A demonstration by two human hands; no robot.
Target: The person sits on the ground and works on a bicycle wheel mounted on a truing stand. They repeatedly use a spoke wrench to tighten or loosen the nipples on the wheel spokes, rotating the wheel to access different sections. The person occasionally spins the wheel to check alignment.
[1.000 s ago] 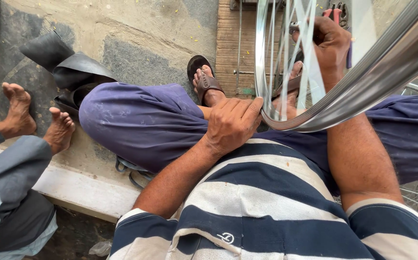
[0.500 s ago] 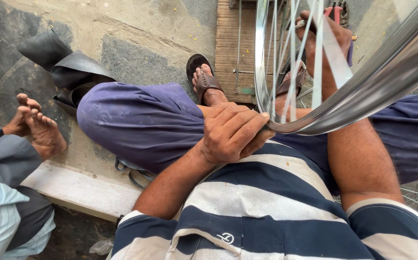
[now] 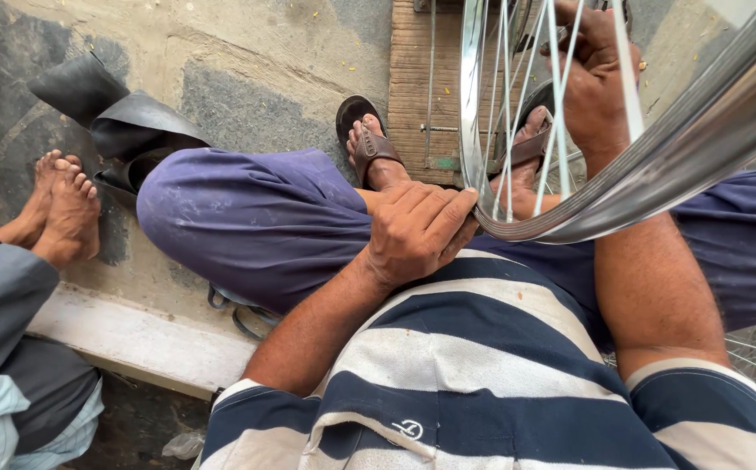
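Against the near edge of the wheel rim [image 3: 656, 174], the left hand [image 3: 417, 231] is now pressed with fingers [image 3: 448, 213] curled narrow and held together, tips touching the metal; half a second ago they were bent more loosely over the knee. The bare feet [image 3: 65, 209] of a second person, well to the left of those fingers, are now crossed and drawn closer together. The right hand [image 3: 591, 74] is raised beyond the rim among the spokes [image 3: 517, 104], fingers closed around something there; what is gripped cannot be told. Little room is left between rim, knee and striped shirt [image 3: 482, 374]. Open concrete floor [image 3: 247, 78] lies left of the fingers, past the black rubber tube [image 3: 108, 113].
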